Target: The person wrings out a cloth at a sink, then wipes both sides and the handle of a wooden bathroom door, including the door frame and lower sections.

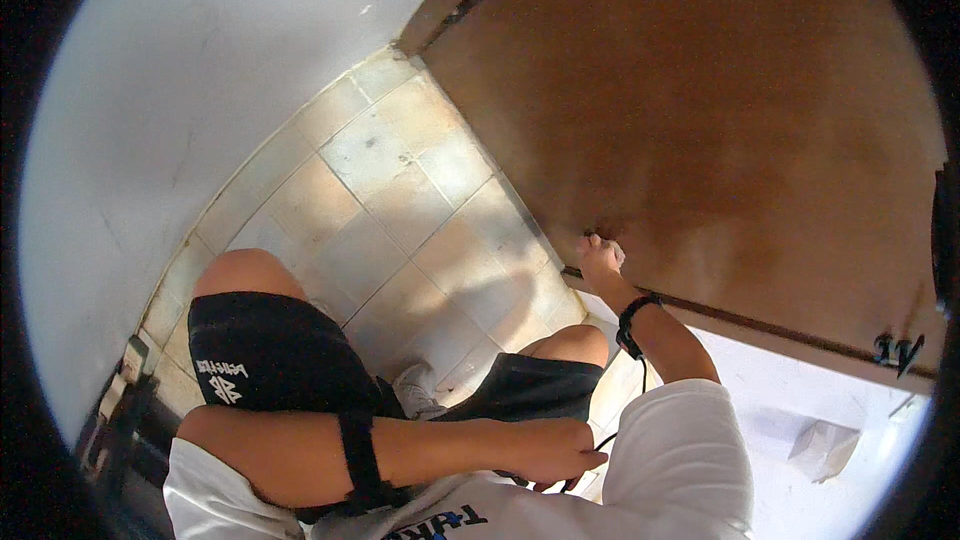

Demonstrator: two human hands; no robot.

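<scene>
My right hand (598,259) is closed against the lower part of a brown wooden door (675,105), near its side edge. A small pale wad (619,253), perhaps tissue or cloth, shows at the side of that fist. Darker smears mark the door's surface around it. A black band with a small device (628,341) circles my right wrist, and a thin black cable (643,376) runs down from it. My left forearm lies across my lap. My left hand (559,454) has its fingers around the black cable, close to my right side.
Beige floor tiles (390,232) stretch between my knees and the door's bottom edge. At left a white wall (150,90) meets the floor, with a pale box-like fitting (135,360) low down. A dark door handle (896,352) projects at lower right, near a pale box (825,448).
</scene>
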